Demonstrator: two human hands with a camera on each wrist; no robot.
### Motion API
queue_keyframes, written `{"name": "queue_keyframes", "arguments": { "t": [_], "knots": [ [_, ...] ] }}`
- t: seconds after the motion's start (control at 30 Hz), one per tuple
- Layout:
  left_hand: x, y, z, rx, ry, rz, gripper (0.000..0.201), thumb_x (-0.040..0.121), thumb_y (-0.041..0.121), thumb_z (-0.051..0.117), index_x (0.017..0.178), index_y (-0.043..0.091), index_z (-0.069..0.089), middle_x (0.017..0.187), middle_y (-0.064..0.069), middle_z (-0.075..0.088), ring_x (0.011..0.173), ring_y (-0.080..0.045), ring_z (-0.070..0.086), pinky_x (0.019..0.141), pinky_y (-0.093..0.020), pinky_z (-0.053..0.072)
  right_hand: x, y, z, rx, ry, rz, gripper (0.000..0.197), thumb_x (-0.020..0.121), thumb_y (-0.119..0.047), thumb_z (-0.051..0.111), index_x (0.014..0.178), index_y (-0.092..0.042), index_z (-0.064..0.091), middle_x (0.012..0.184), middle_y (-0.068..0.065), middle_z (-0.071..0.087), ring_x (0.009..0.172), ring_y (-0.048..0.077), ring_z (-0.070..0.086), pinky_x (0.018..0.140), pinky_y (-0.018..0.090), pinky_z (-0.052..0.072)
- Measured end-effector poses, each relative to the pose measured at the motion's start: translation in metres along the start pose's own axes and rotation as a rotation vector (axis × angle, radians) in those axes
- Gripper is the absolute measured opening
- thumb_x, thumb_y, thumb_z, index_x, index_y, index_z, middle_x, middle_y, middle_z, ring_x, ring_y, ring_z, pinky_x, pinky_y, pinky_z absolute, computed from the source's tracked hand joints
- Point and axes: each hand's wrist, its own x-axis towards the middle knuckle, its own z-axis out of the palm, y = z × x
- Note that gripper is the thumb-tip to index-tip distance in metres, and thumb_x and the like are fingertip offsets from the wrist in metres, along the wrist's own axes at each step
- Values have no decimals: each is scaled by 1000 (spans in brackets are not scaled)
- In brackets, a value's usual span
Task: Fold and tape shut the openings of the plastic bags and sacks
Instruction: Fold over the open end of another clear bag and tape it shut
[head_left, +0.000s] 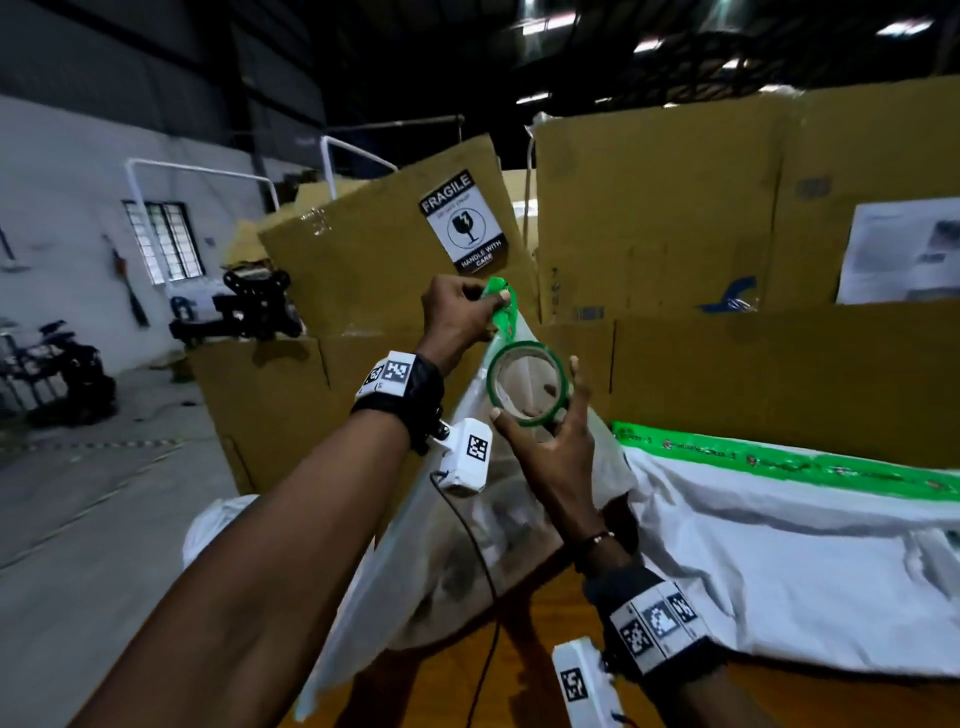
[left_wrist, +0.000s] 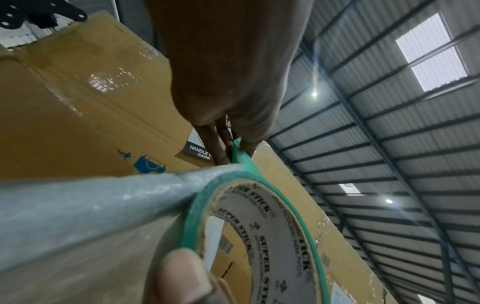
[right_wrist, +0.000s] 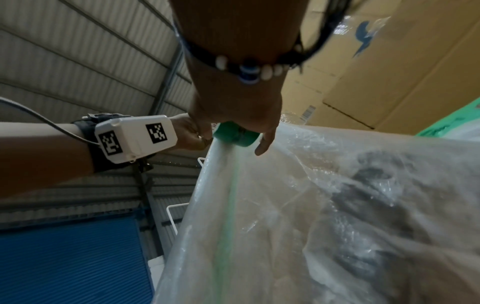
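A clear plastic bag (head_left: 467, 530) with dark contents is lifted off the table, its folded top edge (right_wrist: 221, 164) running up toward my hands. My left hand (head_left: 457, 312) pinches the bag's top corner together with the free end of the green tape (head_left: 501, 301), seen close in the left wrist view as the tape end (left_wrist: 240, 156). My right hand (head_left: 550, 415) grips the green tape roll (head_left: 527, 387) just below, thumb and fingers around its rim. The roll (left_wrist: 259, 236) presses against the folded edge. A green tape strip (right_wrist: 228, 205) runs down the fold.
A white sack (head_left: 779, 561) lies on the wooden table (head_left: 519, 675) at the right, its folded opening sealed with green tape (head_left: 779, 460). Tall cardboard boxes (head_left: 675, 234) stand close behind, one with a fragile label (head_left: 462, 228). Open floor lies to the left.
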Motion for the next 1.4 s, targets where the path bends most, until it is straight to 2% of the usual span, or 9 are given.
{"name": "queue_keyframes", "arguments": {
  "t": [0.17,0.3,0.4,0.53,0.73,0.93,1.1,1.23,1.4],
  "knots": [
    [-1,-14,-20,-25,50,-90,18,87,13,85,97,0,77,89,-15,78,61,-17,74,50,-27,58,-9,0,15,38,-7,91,137,70,-30,99,167,-33,2,145,3,54,128,14,59,85,2,47],
    [0,-18,-32,-29,85,-111,13,88,12,84,92,4,75,89,-17,77,61,-20,72,51,-30,59,-50,15,41,9,41,167,150,53,-61,95,166,-24,4,139,2,57,111,16,69,86,29,59],
    [4,-17,-45,-32,112,-121,12,88,10,83,86,7,72,86,-17,77,59,-21,71,51,-31,60,-93,33,70,-99,3,144,128,49,-78,88,151,-35,25,121,-4,59,102,12,66,82,32,59],
    [14,-17,-64,-48,159,-135,14,87,8,83,89,1,71,82,-18,75,48,-17,65,45,-27,54,-129,42,106,-144,-112,207,92,59,-66,93,127,-28,44,121,-5,56,105,3,61,81,12,50],
    [42,-22,-108,-73,175,-135,14,86,8,82,82,4,70,80,-15,74,49,-16,67,45,-26,55,-141,37,136,-190,-208,99,49,78,-47,75,112,-16,58,104,-7,68,94,-16,60,78,7,46],
    [63,-39,-151,-93,200,-143,26,85,5,80,67,11,62,74,-14,72,54,-21,71,48,-31,58,-141,40,133,-335,-198,40,32,91,-40,66,119,-24,63,108,-4,67,96,13,66,80,46,59],
    [71,-46,-167,-128,196,-141,26,86,4,79,68,11,60,85,-19,75,59,-22,73,54,-35,61,-144,27,120,-512,-126,-39,42,98,-36,55,138,-24,58,114,-2,66,98,16,63,78,43,58],
    [80,-48,-175,-172,219,-159,26,85,2,79,73,9,57,94,-21,73,62,-19,73,50,-31,59,-124,9,96,-564,-102,-159,38,102,-9,58,136,-24,50,90,-9,60,71,8,58,60,22,46],
    [87,-33,-168,-177,236,-173,22,83,-1,78,79,4,58,99,-22,72,71,-25,76,50,-34,61,-88,-4,57,-713,-191,-251,35,88,0,62,112,-21,76,114,1,66,95,25,67,78,40,55]
  ]
}}
